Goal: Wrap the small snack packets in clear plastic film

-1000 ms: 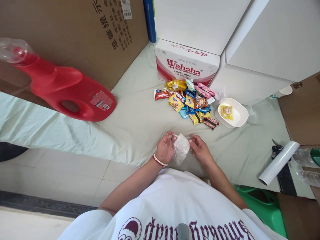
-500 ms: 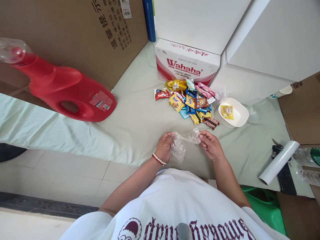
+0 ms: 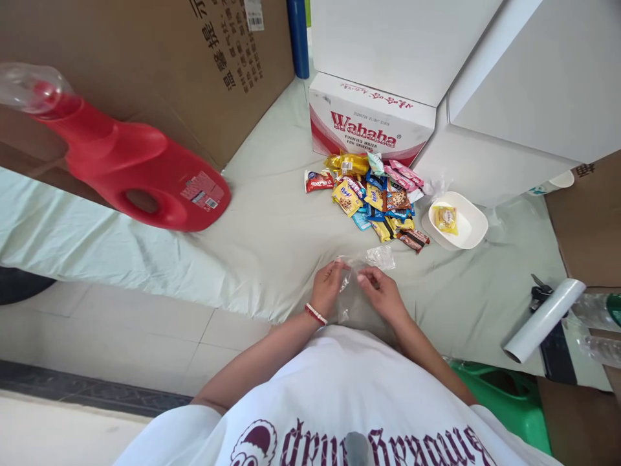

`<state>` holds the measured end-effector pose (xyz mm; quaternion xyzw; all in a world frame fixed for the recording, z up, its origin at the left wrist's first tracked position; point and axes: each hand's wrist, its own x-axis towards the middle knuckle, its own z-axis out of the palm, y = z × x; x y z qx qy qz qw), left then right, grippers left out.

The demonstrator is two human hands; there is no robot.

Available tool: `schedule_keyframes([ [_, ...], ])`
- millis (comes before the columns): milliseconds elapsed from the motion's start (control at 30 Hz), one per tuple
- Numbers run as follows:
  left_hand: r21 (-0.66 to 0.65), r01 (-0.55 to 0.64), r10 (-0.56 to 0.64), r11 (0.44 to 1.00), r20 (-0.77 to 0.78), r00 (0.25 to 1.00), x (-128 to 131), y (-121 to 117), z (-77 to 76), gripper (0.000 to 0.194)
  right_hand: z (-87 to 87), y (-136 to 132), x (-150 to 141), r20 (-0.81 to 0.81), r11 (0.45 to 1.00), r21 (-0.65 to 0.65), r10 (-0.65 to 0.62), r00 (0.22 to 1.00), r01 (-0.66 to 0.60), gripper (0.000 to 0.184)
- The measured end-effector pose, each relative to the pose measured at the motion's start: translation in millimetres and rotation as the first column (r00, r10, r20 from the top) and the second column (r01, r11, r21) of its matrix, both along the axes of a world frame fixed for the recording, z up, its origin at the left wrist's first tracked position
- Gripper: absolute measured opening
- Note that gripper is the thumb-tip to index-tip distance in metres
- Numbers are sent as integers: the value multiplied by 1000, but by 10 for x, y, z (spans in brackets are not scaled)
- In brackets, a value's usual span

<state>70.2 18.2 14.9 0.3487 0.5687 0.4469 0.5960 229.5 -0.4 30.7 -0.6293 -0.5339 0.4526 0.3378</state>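
Observation:
A thin clear plastic bag (image 3: 350, 299) hangs between my hands at the front edge of the covered table. My left hand (image 3: 330, 283), a beaded bracelet on its wrist, pinches the bag's upper left part. Close by, my right hand (image 3: 381, 289) has its fingers closed on the bag's other side. Just beyond the fingers lies a crumpled clear plastic piece (image 3: 381, 257); whether it joins the bag I cannot tell. Farther off is a pile of wrapped snacks (image 3: 376, 197). A white bowl (image 3: 470, 239) beside it holds one yellow packet (image 3: 445, 220).
A Wahaha carton (image 3: 371, 123) stands behind the snacks. On the left is a large red bottle (image 3: 169, 194) against a brown cardboard box (image 3: 145, 77). A white roll (image 3: 546, 320), keys (image 3: 541, 285) and clear bottles (image 3: 599, 310) lie at right. Below sits a green container (image 3: 509, 401).
My right hand has moved left, closer to my left hand. The bunched bag now hangs more spread out, and a crumpled plastic piece lies on the cloth beyond. The view has shifted slightly.

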Motion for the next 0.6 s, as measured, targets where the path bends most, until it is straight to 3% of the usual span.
schedule_keyframes([
  [133,-65,56,-49,996,98,994,-54,-28,43,65,-89,95,-62,-100,990,31,-132,986,136,30],
  [233,-111,21,-3,994,157,988,-198,22,118,67,-70,182,156,-209,990,-12,-143,967,144,31],
  [400,-170,-58,88,984,180,980,-467,139,195,60,13,176,565,-238,977,-67,-212,948,202,32],
  [500,-207,-76,114,975,175,978,-604,175,206,58,49,104,680,-314,960,-146,-274,909,239,35],
  [600,-254,-39,86,966,178,980,-695,163,247,59,96,45,661,-489,952,-232,-292,822,200,37],
])
